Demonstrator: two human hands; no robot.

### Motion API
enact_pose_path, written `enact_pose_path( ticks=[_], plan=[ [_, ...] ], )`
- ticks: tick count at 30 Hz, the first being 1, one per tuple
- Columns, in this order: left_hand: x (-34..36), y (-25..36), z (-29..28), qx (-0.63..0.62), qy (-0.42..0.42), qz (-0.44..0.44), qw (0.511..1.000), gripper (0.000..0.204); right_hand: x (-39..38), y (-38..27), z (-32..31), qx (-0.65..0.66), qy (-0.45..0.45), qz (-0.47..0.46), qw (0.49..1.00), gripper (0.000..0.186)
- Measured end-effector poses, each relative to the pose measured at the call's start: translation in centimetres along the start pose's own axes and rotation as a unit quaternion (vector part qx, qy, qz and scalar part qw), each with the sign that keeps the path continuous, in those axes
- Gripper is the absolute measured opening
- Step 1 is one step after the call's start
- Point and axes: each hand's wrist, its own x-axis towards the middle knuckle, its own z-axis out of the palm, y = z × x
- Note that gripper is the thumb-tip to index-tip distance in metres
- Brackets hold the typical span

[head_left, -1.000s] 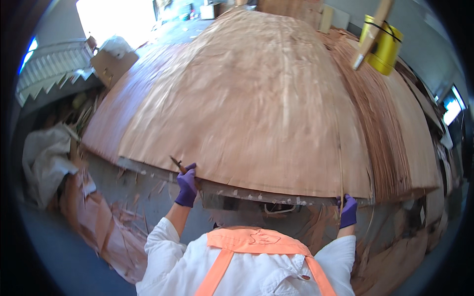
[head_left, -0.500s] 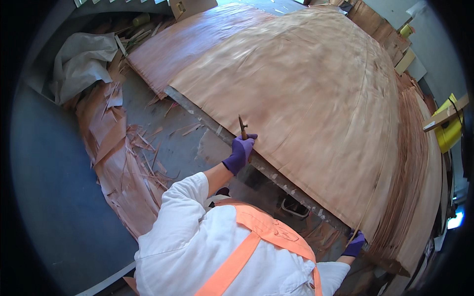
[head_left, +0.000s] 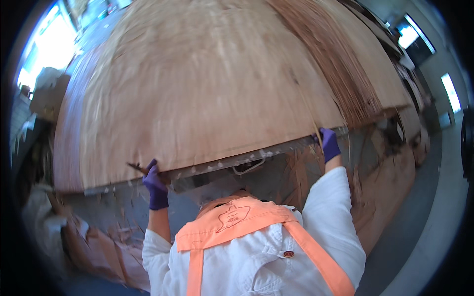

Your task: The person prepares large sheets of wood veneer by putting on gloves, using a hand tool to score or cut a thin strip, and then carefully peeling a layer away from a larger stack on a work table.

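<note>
A broad tan wood veneer sheet [head_left: 207, 98] lies across the work surface, its near edge running along a grey ledge [head_left: 217, 166]. At the left of that edge is my left hand [head_left: 156, 186], in a purple glove, closed around a slim brown pointed tool [head_left: 136, 167] with a small side knob; its exact kind is unclear. Near the right corner of the sheet, my right hand [head_left: 330, 144], also gloved in purple, is closed on a narrow strip of veneer [head_left: 318, 133]. The strip extends away over the sheet.
A stack of reddish-brown veneer [head_left: 340, 69] rises along the right side. Torn veneer scraps [head_left: 106, 251] lie at the lower left, and more veneer pieces [head_left: 385, 192] at the right. A crumpled pale sheet [head_left: 42, 217] sits at the far left. Beneath the ledge shows a light handle [head_left: 248, 167].
My view has swung to the right, so the sheet's near edge lies more level across the picture. Both hands keep hold of the tool and the strip.
</note>
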Motion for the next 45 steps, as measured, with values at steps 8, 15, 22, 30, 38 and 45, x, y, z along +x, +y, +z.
enact_pose_path(
  ticks=[8,15,22,30,38,45],
  plan=[
    [2.0,-0.9,-2.1,0.038,-0.019,-0.011,0.999,0.038,-2.0,-1.3,1.2,0.1,0.039,0.079,0.991,0.025],
    [2.8,-0.2,-3.5,0.09,-0.02,-0.023,0.995,0.04,-1.8,-0.5,1.2,0.14,-0.021,0.047,0.989,0.028],
    [3.4,0.4,-4.3,0.045,-0.015,-0.036,0.998,0.032,-7.5,-3.2,2.0,0.059,-0.032,0.058,0.996,0.033],
    [-6.9,6.5,1.8,0.171,-0.049,-0.043,0.983,0.037,-12.7,-4.4,9.7,-0.063,-0.024,-0.059,0.996,0.018],
    [-10.1,3.8,20.6,0.268,-0.278,0.017,0.922,0.047,-8.9,-3.7,19.1,-0.123,-0.287,-0.139,0.94,0.035],
    [-24.7,-11.6,37.6,0.372,-0.458,0.367,0.719,0.045,-8.6,-4.9,4.3,0.371,-0.361,0.04,0.854,0.047]
  ],
)
